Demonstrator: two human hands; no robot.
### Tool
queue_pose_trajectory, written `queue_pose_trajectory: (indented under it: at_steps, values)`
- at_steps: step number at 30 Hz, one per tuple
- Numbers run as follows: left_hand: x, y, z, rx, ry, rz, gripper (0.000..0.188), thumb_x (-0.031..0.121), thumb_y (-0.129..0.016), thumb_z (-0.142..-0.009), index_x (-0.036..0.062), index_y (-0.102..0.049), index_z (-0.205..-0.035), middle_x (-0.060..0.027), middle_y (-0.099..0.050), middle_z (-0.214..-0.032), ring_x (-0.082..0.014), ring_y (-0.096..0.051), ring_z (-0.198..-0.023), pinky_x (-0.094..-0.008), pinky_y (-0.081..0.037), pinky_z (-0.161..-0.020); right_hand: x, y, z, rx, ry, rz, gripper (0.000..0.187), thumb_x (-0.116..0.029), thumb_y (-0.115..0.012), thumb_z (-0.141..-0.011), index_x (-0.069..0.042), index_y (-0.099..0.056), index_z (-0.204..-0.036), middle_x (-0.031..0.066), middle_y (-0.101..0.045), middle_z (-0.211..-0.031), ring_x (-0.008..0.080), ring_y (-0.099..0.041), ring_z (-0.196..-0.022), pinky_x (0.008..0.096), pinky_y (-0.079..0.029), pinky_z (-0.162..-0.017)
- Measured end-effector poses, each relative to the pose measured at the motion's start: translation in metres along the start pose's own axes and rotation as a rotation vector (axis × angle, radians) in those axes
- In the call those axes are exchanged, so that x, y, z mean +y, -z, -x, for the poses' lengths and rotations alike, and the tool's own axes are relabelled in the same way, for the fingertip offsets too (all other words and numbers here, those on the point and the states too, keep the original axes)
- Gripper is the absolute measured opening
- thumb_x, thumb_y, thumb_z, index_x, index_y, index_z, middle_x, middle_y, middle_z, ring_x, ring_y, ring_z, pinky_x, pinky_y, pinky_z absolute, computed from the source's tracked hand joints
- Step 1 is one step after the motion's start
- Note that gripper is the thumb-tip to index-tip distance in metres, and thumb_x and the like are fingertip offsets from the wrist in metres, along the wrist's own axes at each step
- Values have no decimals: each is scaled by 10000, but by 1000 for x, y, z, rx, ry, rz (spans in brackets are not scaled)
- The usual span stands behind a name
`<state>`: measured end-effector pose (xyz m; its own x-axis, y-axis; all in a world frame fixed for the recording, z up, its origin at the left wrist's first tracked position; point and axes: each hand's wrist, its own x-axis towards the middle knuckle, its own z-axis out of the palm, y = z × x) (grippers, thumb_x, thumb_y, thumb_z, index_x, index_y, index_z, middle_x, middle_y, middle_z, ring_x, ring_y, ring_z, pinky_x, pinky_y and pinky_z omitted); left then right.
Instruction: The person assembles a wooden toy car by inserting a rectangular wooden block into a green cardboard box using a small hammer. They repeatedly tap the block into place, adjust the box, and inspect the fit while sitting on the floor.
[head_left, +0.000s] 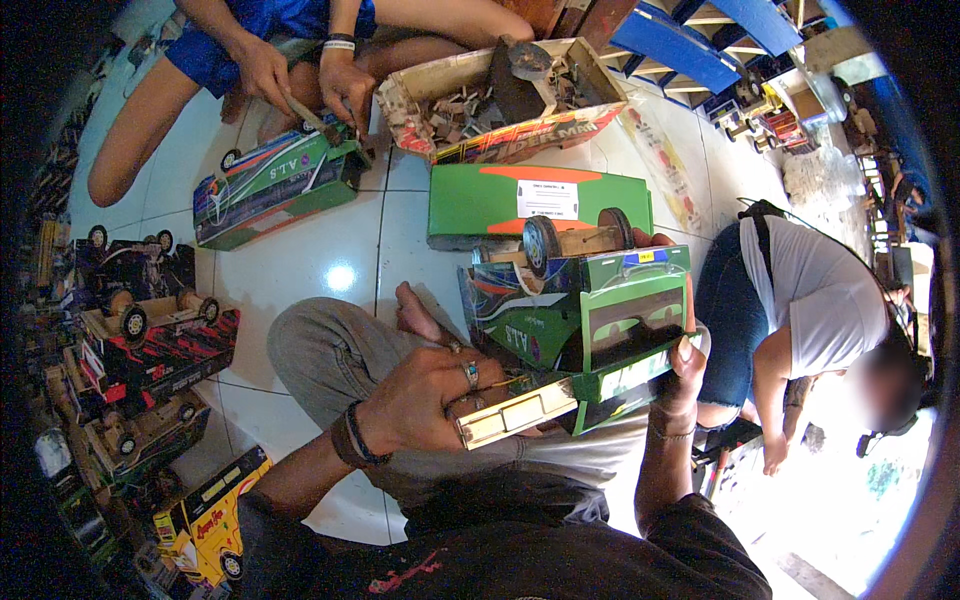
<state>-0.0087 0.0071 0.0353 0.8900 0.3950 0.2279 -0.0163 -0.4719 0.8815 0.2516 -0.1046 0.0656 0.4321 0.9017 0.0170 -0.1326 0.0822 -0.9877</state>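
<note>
A green toy bus with a dark windscreen is tipped wheels-up above my lap. My right hand grips its right end, with the thumb on the near side. My left hand, wearing a ring, is closed around a pale yellow rectangular block with a dark outline on its face. The block is close against the bus's lower left corner; I cannot tell whether they touch. Just beyond the bus lies a green box-shaped body with a white label.
Across from me, another person's hands work with a stick-like tool on a second green bus. An open carton holds small scraps. Several toy vehicles and a yellow truck line the left. At right, a person in a white shirt bends down.
</note>
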Motion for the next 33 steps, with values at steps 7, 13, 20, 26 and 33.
queue_pose_trajectory:
  at_steps: [7, 13, 20, 26, 33]
  values:
    - [3, 3, -1, 6, 43, 84, 227, 219, -775, -809, 56, -639, -889, -84, -621, -767, -297, -658, -710, -394, -524, -671, 5, 3, 5, 35, -21, -29, 750, -412, -726, -892, 55, -477, -1424, 95, -682, -1075, 178, -677, -892, 324, -550, -802]
    - [-5, -5, 1, 23, 27, 80, 265, 277, -817, -794, 77, -675, -895, -70, -655, -771, -291, -673, -668, -387, -538, -621, 5, 6, 4, 39, -41, -16, 871, -433, -742, -868, 41, -391, -1509, 91, -678, -1117, 176, -669, -925, 332, -545, -816]
    - [-14, -15, 5, 20, 4, 59, 310, 301, -837, -783, 86, -733, -981, -50, -668, -767, -269, -675, -638, -364, -524, -556, 7, 11, 8, 63, -81, -19, 860, -433, -743, -865, 53, -409, -1490, 98, -681, -1107, 174, -673, -912, 323, -547, -807]
    - [-5, -14, 7, 64, 44, 56, 272, 302, -850, -783, 100, -687, -862, -47, -676, -772, -253, -685, -641, -356, -526, -555, 1, 10, 15, 114, -198, 27, 913, -449, -757, -845, 49, -379, -1511, 102, -672, -1120, 179, -671, -938, 327, -548, -818]
    - [-7, -22, 7, 147, 8, 79, 267, 247, -808, -817, 55, -622, -821, -74, -599, -681, -265, -635, -606, -374, -500, -571, -10, -9, -2, 4, -201, 73, 1205, -646, -743, -702, -26, -221, -1594, 206, -340, -1584, 317, -374, -1444, 452, -283, -1191]
